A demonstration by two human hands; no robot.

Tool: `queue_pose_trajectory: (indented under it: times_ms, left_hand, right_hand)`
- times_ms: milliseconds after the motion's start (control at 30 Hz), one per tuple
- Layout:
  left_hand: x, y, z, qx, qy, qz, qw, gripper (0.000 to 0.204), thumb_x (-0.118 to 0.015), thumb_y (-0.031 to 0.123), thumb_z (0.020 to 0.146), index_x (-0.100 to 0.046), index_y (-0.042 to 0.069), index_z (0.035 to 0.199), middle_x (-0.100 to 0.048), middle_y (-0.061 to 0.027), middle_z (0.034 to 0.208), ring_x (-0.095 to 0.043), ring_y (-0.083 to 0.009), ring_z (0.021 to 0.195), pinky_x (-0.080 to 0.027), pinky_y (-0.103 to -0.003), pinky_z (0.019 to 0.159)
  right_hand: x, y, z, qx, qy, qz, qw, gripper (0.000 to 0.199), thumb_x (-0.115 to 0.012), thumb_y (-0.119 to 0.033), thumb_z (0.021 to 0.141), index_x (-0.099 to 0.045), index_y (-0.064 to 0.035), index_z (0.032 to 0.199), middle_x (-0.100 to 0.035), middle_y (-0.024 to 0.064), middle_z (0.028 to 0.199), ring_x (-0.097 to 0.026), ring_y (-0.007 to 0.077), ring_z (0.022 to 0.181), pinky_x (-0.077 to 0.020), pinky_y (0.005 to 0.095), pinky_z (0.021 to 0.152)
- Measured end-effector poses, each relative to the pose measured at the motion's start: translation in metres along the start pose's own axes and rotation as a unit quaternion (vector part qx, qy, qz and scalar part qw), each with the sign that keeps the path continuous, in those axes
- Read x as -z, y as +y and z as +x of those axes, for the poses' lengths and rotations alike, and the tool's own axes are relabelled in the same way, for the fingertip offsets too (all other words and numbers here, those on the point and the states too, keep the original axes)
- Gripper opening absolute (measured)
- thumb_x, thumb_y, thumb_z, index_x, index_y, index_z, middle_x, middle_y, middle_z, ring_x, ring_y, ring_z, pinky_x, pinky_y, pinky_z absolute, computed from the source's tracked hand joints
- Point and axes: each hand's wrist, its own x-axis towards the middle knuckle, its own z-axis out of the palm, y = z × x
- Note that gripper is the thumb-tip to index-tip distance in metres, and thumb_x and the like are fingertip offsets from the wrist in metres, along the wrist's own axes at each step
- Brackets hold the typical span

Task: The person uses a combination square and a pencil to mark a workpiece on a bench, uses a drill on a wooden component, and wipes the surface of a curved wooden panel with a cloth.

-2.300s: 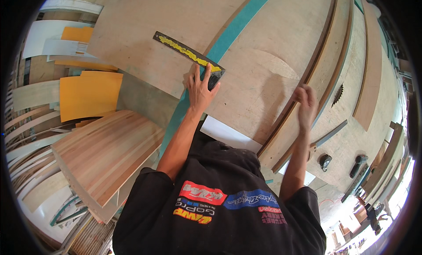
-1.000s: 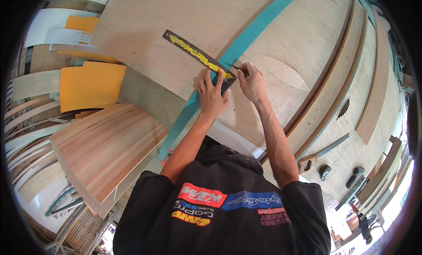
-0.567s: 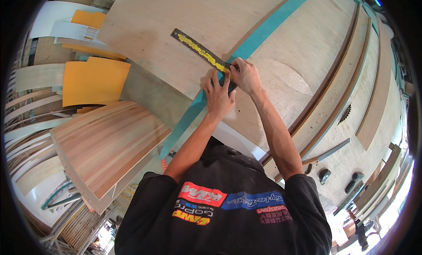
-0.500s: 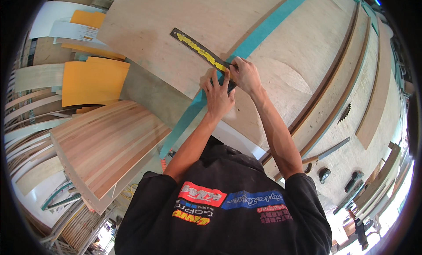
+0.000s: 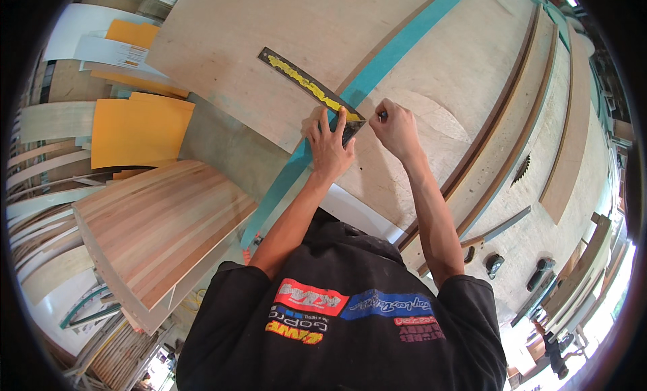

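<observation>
Square [image 5: 306,84], black with yellow patch, lies across teal strip [image 5: 404,42] over big wooden board [image 5: 222,61]. We grasp square with left hand [image 5: 330,154], fingers spread near its corner. We curl right hand [image 5: 397,129] tight around small dark tool [image 5: 383,115], just beside square, apart from strip. Off to right, handsaw [image 5: 507,225] lies near toothed blade [image 5: 521,169].

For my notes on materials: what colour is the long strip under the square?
The strip is teal, a blue-green; best seen in the head view.
</observation>
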Motion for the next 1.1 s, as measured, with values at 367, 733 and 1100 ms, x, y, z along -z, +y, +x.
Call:
queue_pose_trajectory:
  times_ms: [367,733,1100]
  left_hand:
    - [0.027,-0.071,-0.037,0.014,0.147,-0.165,0.975,0.073,-0.071,0.039,0.089,-0.044,0.007,0.149,-0.042,-0.0244,0.151,-0.038,-0.0449,0.139,-0.031,-0.055,0.114]
    - [-0.092,-0.366,-0.316,0.442,-0.102,-0.295,0.841,0.077,-0.04,0.062,0.1,-0.056,-0.003,0.138,-0.056,-0.0243,0.141,-0.05,-0.0331,0.135,-0.035,-0.042,0.112]
    - [0.036,-0.139,-0.105,0.319,0.078,-0.282,0.902,0.065,-0.064,0.064,0.088,-0.067,0.0,0.084,-0.07,-0.0189,0.084,-0.062,-0.0377,0.072,-0.047,-0.046,0.071]
  right_hand:
    - [-0.086,0.063,-0.088,-0.217,-0.04,0.446,0.867,0.033,-0.056,-0.024,0.102,-0.064,0.0012,0.12,-0.064,0.0013,0.086,-0.058,0.0094,0.069,-0.0458,0.0261,0.059]
    - [-0.148,0.018,-0.05,-0.228,0.064,0.341,0.91,0.027,-0.072,-0.023,0.093,-0.07,-0.0018,0.11,-0.068,0.0008,0.083,-0.058,0.009,0.072,-0.048,0.0267,0.065]
    - [-0.028,-0.002,-0.131,-0.216,0.016,0.601,0.769,0.016,-0.063,-0.018,0.101,-0.056,-0.0173,0.087,-0.04,-0.0115,0.063,-0.029,0.0016,0.049,-0.021,0.0224,0.045]
